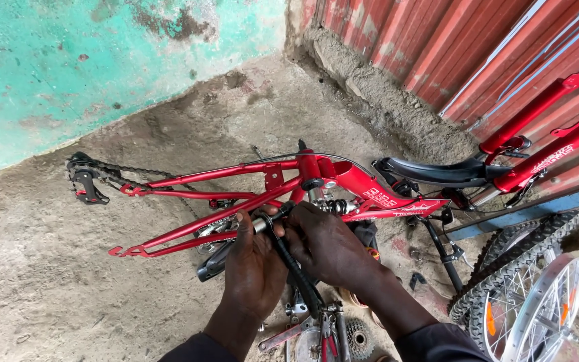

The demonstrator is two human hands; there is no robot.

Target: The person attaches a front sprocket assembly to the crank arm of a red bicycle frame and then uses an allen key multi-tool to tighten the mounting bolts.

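A red bicycle frame (189, 177) without wheels lies on the concrete ground, its chain and rear derailleur (87, 181) at the left end. My left hand (252, 268) grips the bottom bracket area (261, 223) of the frame. My right hand (330, 245) is closed around a black tool handle (296, 271) that meets the same spot. A coil spring shock (335, 206) sits just right of my fingers.
A black mudguard (437, 171) and red fork legs (537, 131) lie to the right. A knobby tyre with a spoked wheel (537, 295) is at the lower right. Pliers, a sprocket cluster (358, 338) and small parts lie below my hands. A red corrugated wall stands behind.
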